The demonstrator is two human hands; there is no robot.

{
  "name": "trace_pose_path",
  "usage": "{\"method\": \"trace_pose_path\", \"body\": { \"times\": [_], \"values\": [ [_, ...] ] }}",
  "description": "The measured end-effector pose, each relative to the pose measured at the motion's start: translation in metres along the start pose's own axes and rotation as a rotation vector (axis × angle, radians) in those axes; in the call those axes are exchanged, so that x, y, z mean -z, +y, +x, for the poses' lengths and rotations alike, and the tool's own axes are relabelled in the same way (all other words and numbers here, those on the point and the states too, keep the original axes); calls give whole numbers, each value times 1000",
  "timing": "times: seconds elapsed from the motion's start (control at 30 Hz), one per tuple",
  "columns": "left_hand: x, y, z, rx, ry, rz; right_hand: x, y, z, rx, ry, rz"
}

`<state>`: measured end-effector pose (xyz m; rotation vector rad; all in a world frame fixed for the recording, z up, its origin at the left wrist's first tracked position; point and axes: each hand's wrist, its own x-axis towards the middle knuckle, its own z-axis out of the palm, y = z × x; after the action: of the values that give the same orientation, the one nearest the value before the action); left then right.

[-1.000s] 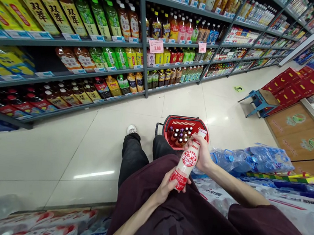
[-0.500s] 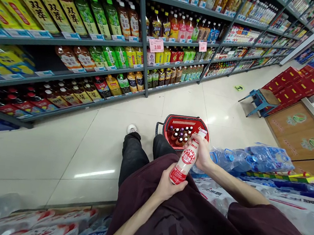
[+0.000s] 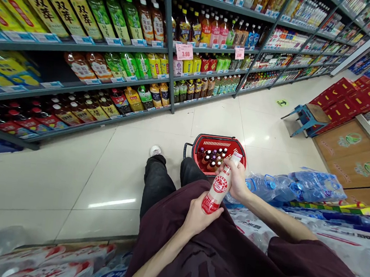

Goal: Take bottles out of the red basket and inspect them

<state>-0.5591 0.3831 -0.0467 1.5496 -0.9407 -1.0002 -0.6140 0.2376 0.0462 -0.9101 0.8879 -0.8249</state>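
Observation:
I hold a white bottle (image 3: 219, 185) with a red label and a white cap, tilted with the cap away from me, over my lap. My left hand (image 3: 197, 216) cups its red bottom end. My right hand (image 3: 238, 181) grips it near the neck. Just beyond the bottle, a red shopping basket (image 3: 205, 140) stands on the floor with several small dark bottles (image 3: 211, 157) upright inside.
Long shelves (image 3: 81, 49) of drink bottles line the left side of the aisle. Shrink-wrapped packs of water bottles (image 3: 297, 186) lie at my right and in front of me. A blue stool (image 3: 304, 117) and stacked red cartons (image 3: 348, 98) stand further down on the right.
The bottle has been drawn slightly up and away, and my left hand has shifted under its bottom end. The basket has not moved.

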Motion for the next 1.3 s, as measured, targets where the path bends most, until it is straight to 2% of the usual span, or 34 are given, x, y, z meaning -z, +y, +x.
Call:
{"method": "trace_pose_path", "body": {
  "times": [0.43, 0.63, 0.97, 1.3],
  "values": [
    [4, -1, -3, 22, -55, -15, -1, -1, 1, -24, -2, 0],
    [3, -2, -3, 21, -29, -5, 2, 1, 2, -38, -6, 4],
    [9, -10, -1, 13, -117, -203, 2, 3, 3, -45, -4, 9],
    [6, -5, -1, -20, -21, -122, 1, 2, 4, -103, -17, 19]
  ]
}}
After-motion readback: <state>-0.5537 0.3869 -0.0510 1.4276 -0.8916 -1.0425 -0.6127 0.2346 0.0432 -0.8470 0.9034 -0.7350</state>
